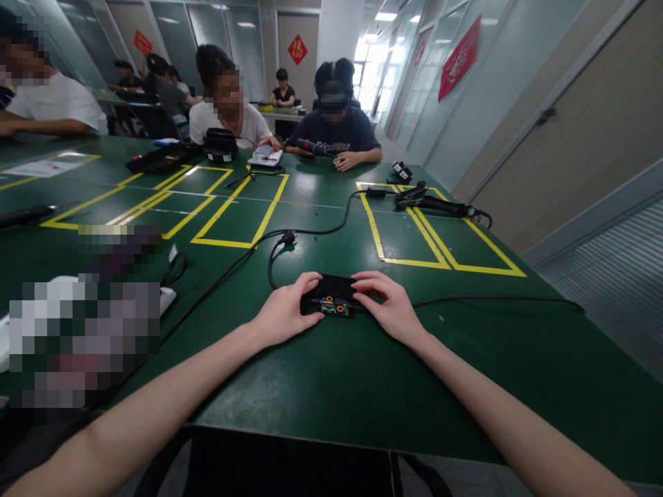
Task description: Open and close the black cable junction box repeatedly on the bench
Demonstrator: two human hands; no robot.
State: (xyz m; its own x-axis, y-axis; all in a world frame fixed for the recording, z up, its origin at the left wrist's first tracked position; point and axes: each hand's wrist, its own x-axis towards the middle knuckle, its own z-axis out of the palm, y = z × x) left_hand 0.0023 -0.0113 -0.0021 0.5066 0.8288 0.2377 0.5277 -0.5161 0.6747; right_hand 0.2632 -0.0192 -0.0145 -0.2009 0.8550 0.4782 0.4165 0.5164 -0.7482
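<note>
An opened black case (339, 284) lies on the table in front of me, a small green circuit board (334, 305) showing at its near side. My left hand (284, 310) grips the case's left end, thumb at the near edge and fingers at the far edge. From the right, my right hand (391, 307) is closed with its fingertips on the black part at that end. A black cord with a plug (287, 237) runs up from the left end. Another black cable (497, 299) leads off to the right from behind my right hand. Fingers partly hide both ends of the case.
Yellow tape outlines (222, 242) mark the green table (290, 393). A long black cord (233, 266) crosses to my left. A black tool (440, 206) lies at the far right. Blurred items sit at the left. Several people work across the table, one with a white device (266, 159).
</note>
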